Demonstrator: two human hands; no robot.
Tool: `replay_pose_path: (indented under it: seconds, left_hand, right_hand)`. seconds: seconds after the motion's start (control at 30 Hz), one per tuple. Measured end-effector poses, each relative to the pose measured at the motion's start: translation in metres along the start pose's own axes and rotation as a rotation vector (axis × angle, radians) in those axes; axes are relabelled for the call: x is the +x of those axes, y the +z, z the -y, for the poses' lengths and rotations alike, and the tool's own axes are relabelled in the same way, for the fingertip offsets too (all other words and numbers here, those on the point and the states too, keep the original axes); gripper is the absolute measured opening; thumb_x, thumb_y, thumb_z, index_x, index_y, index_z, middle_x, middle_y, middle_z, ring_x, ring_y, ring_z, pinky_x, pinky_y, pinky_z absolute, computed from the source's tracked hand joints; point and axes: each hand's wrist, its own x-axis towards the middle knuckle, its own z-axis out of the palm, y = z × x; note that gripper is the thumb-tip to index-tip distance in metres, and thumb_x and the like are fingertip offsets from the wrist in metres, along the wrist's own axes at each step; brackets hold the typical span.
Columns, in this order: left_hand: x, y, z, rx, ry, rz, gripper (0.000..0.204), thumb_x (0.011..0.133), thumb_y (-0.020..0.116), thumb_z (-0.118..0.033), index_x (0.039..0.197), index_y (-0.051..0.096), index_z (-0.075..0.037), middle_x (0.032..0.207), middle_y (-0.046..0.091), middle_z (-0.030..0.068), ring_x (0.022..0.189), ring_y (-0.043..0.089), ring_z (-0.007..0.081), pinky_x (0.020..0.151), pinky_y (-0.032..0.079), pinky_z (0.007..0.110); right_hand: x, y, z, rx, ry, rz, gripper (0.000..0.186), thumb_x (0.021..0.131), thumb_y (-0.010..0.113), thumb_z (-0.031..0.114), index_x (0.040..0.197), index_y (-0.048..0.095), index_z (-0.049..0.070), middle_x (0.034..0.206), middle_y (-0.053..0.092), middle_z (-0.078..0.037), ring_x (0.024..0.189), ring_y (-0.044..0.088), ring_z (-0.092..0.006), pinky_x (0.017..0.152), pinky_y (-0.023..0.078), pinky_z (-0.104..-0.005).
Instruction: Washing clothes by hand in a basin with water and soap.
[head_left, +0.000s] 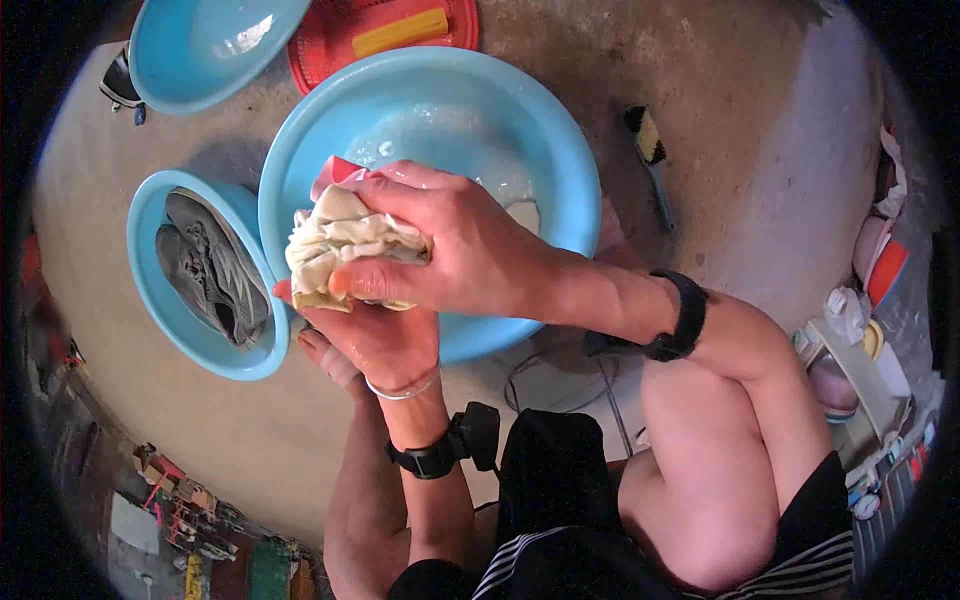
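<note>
My right hand [445,240] grips a wet, crumpled cream cloth [340,235] from above, thumb pressed across it, over the left side of a large blue basin [432,80]. My left hand [370,345] is closed on the same cloth from beneath, its fingers partly hidden. A small red and pink piece [342,168] shows at the top of the bunch; I cannot tell whether it is part of it. The basin holds soapy water, and something white [523,215] lies in it, mostly behind my right hand.
A smaller blue basin [152,325] holding grey shoes [210,265] sits left. A brush [655,170] lies right. Behind are another blue basin [205,50] and a red tray [315,55] with a yellow bar [400,30]. Assorted items [860,370] line the right edge, clutter [180,500] the lower left.
</note>
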Motion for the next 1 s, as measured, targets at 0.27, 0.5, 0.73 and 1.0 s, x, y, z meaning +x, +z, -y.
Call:
replay_pose_path:
  seconds: [0.27,0.5,0.73,1.0]
  left_hand:
    - [-0.013,-0.019,-0.004,-0.069,-0.082,-0.183,0.060,0.089,0.033,-0.059,0.127,0.041,-0.014,0.124,0.048,0.0021,0.115,0.045,0.0201,0.098,0.035,0.036]
    - [-0.009,-0.031,0.012,-0.240,-0.226,-0.049,0.050,0.090,0.043,-0.049,0.123,0.045,-0.011,0.122,0.052,0.0054,0.112,0.049,0.0222,0.096,0.039,0.038]
    - [-0.003,-0.028,0.028,0.322,0.017,-0.414,0.033,0.085,0.049,-0.015,0.112,0.050,0.003,0.106,0.056,0.0111,0.092,0.057,0.0186,0.079,0.047,0.030]
    - [0.005,-0.040,0.034,0.781,0.319,-0.403,0.024,0.077,0.054,-0.002,0.099,0.056,0.006,0.097,0.060,0.0114,0.086,0.059,0.0170,0.077,0.047,0.028]
  right_hand:
    - [-0.003,0.010,-0.002,-0.314,-0.247,-0.046,0.034,0.072,0.068,0.034,0.083,0.062,0.003,0.102,0.055,-0.012,0.095,0.051,-0.0295,0.083,0.040,-0.0391]
    - [-0.011,0.015,-0.042,-0.287,-0.176,-0.026,0.027,0.073,0.060,0.023,0.089,0.053,0.002,0.097,0.052,-0.013,0.092,0.050,-0.0316,0.081,0.041,-0.0399]
    - [-0.019,0.021,-0.068,-0.093,0.152,-0.013,0.024,0.087,0.045,0.022,0.092,0.042,-0.001,0.087,0.056,-0.025,0.084,0.052,-0.0435,0.075,0.042,-0.0493]
    - [-0.027,0.023,-0.064,-0.142,0.417,0.035,0.016,0.088,0.042,0.012,0.082,0.045,-0.003,0.071,0.054,-0.027,0.081,0.051,-0.0460,0.060,0.042,-0.0446]
